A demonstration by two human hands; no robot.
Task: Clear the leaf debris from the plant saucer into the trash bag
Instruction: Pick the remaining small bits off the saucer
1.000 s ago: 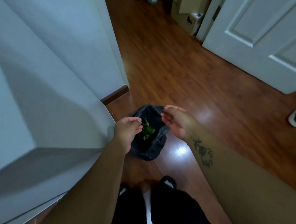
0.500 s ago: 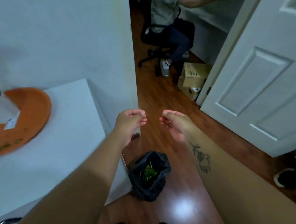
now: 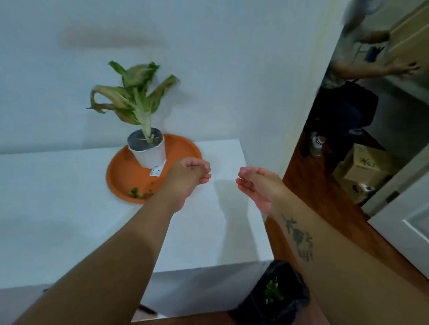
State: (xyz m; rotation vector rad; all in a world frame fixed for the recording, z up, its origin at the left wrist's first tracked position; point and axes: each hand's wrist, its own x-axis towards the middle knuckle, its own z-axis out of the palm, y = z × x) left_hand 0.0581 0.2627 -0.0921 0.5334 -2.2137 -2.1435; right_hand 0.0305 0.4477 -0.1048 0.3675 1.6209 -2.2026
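1. The orange plant saucer (image 3: 129,174) sits on the white worktop (image 3: 54,215), against the wall; it serves here as the landmark.
2. A white pot (image 3: 150,151) with a drooping, partly browned plant (image 3: 134,94) stands in the far half of the saucer, with a small paper tag (image 3: 157,170) at its near side.
3. The leaf debris (image 3: 137,193) that remains lies inside the saucer at its near rim, a small green cluster.
4. The left hand (image 3: 187,177) hovers over the saucer's right edge, its fingers (image 3: 202,173) curled loosely inward and holding nothing that can be seen.
5. The right hand (image 3: 259,187) is in the air to the right of the saucer, over the worktop's right part, apart from the left hand; its fingers (image 3: 244,185) are half-curled, palm turned left, and empty.
6. The black trash bag (image 3: 275,301) stands on the wooden floor (image 3: 331,207), well to the right of the saucer and nearer the camera, beside the worktop's corner, with green leaf bits (image 3: 272,292) inside.
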